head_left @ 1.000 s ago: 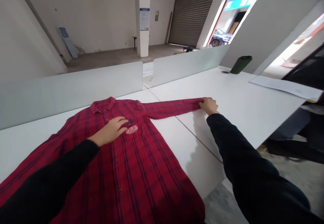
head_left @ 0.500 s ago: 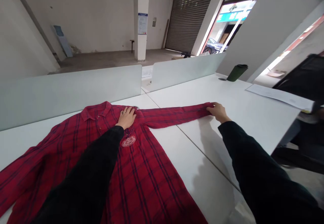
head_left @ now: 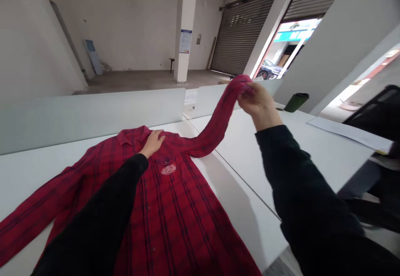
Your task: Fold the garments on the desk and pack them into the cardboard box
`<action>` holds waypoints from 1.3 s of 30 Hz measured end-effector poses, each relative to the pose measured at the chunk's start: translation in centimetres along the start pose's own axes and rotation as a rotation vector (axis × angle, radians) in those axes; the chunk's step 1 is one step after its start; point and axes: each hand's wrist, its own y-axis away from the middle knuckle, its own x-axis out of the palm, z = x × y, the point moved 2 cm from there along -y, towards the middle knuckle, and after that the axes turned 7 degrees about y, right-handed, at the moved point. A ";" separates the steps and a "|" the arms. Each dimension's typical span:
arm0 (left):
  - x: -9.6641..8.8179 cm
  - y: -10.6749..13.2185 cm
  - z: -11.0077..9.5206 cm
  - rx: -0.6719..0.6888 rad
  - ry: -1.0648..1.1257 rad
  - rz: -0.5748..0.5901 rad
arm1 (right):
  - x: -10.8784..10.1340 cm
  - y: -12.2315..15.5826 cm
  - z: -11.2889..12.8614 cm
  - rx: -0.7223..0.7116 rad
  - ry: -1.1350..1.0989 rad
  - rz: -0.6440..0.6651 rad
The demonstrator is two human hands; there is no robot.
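Note:
A red plaid shirt (head_left: 175, 201) lies front side up on the white table, its collar toward the divider and a round pale emblem on its chest. My left hand (head_left: 152, 142) rests on the shirt near the collar and shoulder, fingers stretched out. Raised above the table, my right hand (head_left: 258, 101) grips the cuff end of one sleeve (head_left: 215, 126), which rises in a curve from the shoulder. The other sleeve (head_left: 34, 209) stretches out flat to the lower left.
Frosted divider panels (head_left: 93, 113) run along the table's far edge. At the right are a dark green cylinder (head_left: 296, 102) and a white sheet (head_left: 346, 132) on the white table (head_left: 281, 151). A black chair (head_left: 378, 113) stands beyond the right edge.
My right hand has lifted the sleeve's cuff end off the table, up and slightly left. My left hand has stayed on the shirt near the collar. The view has tilted slightly.

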 end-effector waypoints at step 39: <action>-11.4 14.6 4.5 -0.505 1.389 -0.590 | 17.1 21.7 -2.1 -0.156 1.134 1.047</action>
